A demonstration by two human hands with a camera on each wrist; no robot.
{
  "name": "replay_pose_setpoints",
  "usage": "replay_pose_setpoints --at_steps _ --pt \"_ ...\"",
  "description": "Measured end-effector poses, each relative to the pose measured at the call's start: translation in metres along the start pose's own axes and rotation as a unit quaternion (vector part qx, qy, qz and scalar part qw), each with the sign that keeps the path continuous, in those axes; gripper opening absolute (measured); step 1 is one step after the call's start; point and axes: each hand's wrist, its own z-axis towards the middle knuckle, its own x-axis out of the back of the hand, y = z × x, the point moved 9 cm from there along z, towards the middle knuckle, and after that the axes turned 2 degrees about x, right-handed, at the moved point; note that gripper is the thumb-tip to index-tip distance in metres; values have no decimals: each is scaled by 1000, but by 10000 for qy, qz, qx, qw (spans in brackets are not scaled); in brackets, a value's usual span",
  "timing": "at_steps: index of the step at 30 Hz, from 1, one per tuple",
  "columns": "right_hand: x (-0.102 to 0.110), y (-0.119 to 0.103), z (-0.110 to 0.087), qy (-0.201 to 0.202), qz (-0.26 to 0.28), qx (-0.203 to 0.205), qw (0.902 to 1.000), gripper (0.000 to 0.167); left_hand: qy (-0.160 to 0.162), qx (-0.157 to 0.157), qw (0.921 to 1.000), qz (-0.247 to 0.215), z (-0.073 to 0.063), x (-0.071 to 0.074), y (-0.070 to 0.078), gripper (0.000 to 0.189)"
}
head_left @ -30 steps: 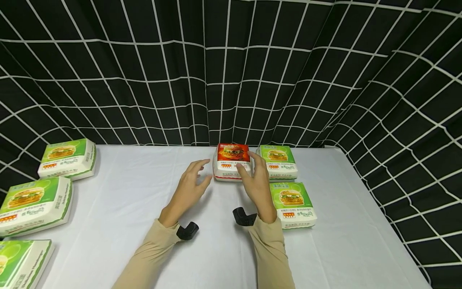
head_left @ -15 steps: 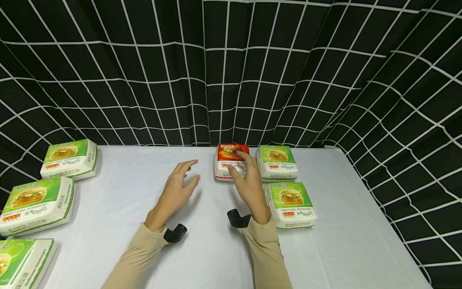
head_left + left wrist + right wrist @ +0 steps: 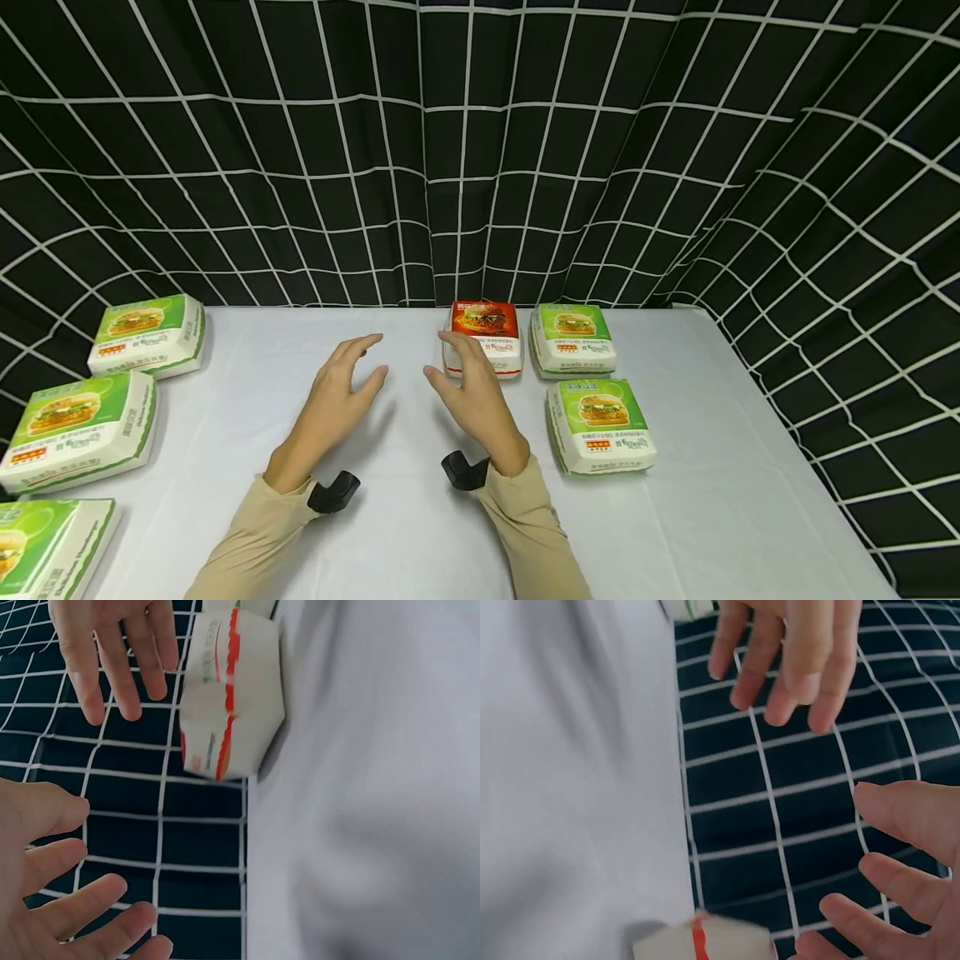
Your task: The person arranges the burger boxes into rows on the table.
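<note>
My left hand (image 3: 328, 408) hovers over the white cloth with thumb and fingers spread, holding nothing. To its right, my right hand (image 3: 477, 407) is also spread and holds nothing. The right fingertips overlap the lower left part of a red-and-white burger box (image 3: 486, 321) in the head view; they look apart from it in the right wrist view, where the box (image 3: 735, 941) shows only partly. Right of it stand two green-and-white burger boxes, one at the back (image 3: 573, 327) and one nearer (image 3: 602, 421). The left wrist view shows the red-trimmed box (image 3: 251, 682) beyond both hands.
Along the left side lie three more green-and-white burger boxes: a back one (image 3: 146, 333), a middle one (image 3: 78, 427) and a front one (image 3: 56, 542) cut by the frame edge. A black curtain with white grid lines (image 3: 337, 167) hangs behind the white-covered table (image 3: 735, 500).
Both hands have moved left, away from the boxes on the right. The right hand has come off the red box's right side. The boxes keep their places on the table.
</note>
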Motion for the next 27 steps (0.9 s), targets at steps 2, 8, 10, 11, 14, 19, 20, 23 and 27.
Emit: replay_pose_setpoints --at_steps 2,8,10,11,14,19,20,23,27 --pt "-7 -4 -2 -117 -45 74 9999 50 41 -7 10000 73 -2 7 -2 48" --pt "-28 -16 -6 -369 -208 329 9986 49 278 -153 9991 294 -12 31 -7 45" --pt "-36 -21 -8 -486 -308 421 9975 49 342 -191 9987 341 -15 40 -8 45" --pt "-41 -23 -9 -559 -342 455 9968 50 366 -195 9985 363 -17 44 -8 44" --pt "-53 -29 -12 -761 -411 518 9949 52 436 -183 9979 443 -23 55 -10 43" --pt "-72 -39 -19 -980 -621 697 9908 51 556 -180 9966 575 -33 74 -12 43" --pt "-75 -40 -20 -1015 -665 735 9899 51 587 -187 9963 603 -34 77 -13 43" --pt "-86 -47 -24 -1104 -728 887 9872 51 669 -214 9952 683 -40 89 -13 43" --pt "-100 -56 -29 -1250 -770 1054 9835 52 731 -203 9939 805 -46 102 -16 43"
